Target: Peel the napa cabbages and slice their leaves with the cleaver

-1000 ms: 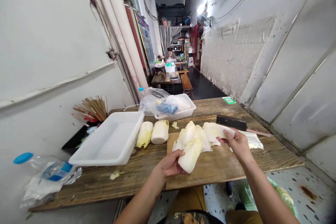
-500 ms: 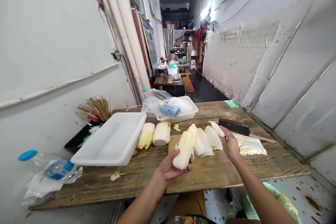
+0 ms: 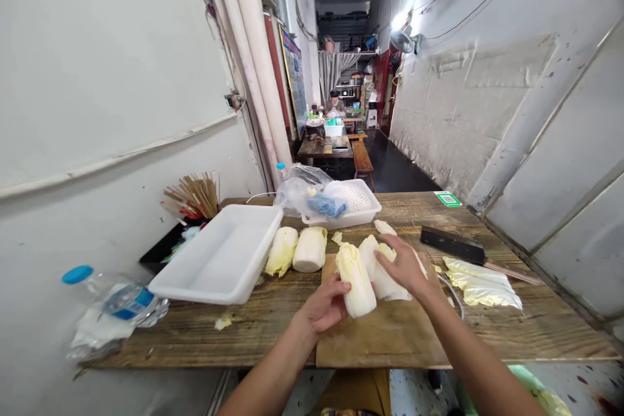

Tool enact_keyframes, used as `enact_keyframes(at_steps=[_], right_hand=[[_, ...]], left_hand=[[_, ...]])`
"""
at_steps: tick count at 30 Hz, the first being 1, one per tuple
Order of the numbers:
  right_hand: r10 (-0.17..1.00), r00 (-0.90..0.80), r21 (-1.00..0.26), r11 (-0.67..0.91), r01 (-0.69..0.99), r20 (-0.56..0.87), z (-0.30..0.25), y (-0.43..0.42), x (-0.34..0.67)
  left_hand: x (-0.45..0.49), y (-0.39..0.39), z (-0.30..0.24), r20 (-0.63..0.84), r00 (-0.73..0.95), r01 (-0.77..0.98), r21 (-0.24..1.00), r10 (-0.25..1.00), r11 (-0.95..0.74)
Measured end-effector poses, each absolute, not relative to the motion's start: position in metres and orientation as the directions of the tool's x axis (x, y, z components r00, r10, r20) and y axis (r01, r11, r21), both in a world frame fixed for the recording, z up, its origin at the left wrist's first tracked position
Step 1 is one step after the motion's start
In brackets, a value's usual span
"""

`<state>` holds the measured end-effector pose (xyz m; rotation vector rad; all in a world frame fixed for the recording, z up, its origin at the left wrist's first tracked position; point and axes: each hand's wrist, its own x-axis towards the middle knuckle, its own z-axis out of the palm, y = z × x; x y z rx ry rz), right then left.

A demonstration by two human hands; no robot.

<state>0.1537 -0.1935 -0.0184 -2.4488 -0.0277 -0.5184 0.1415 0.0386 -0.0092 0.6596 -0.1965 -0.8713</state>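
My left hand (image 3: 327, 307) is wrapped around a pale yellow-white napa cabbage heart (image 3: 358, 283), which it holds tilted above the wooden cutting board (image 3: 377, 341). My right hand (image 3: 408, 266) hovers just right of the heart, fingers apart, over several loose white cabbage leaves (image 3: 390, 286) that it partly hides. Past its fingertips, a small leaf piece (image 3: 385, 227) lies at the board's far side. Two trimmed cabbage chunks (image 3: 311, 250) sit left of the board.
A cleaver (image 3: 453, 246) lies at the right, near flattened yellow leaves (image 3: 482, 283). To the left are a white plastic tray (image 3: 214, 260), a water bottle (image 3: 129, 302) and a holder of chopsticks (image 3: 195, 195). Behind stands a white basket (image 3: 363, 208) with plastic bags. A person sits far back.
My right hand has let go of a cabbage leaf and moved left toward the heart. The heart has turned upright-leaning in my left hand. The view has shifted slightly left.
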Motion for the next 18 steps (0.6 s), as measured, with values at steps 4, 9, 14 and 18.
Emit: enact_keyframes(at_steps=[4, 9, 14, 18], right_hand=[[0.19, 0.912, -0.842, -0.354, 0.408, 0.363, -0.013, -0.154, 0.1], [0.184, 0.828, -0.669, -0.51, 0.541, 0.529, -0.004, -0.152, 0.083], [0.359, 0.722, -0.247, -0.772, 0.586, 0.591, -0.001, -0.153, 0.075], [0.416, 0.687, -0.002, -0.855, 0.519, 0.596, -0.008, -0.145, 0.071]], left_hand=[[0.148, 0.038, -0.016, -0.11, 0.587, 0.711, 0.544, -0.802, 0.446], [0.153, 0.039, -0.019, -0.101, 0.543, 0.735, 0.538, -0.834, 0.413], [0.151, 0.044, -0.016, -0.193, 0.515, 0.77, 0.532, -0.835, 0.352], [0.144, 0.043, -0.013, -0.221, 0.547, 0.76, 0.536, -0.808, 0.368]])
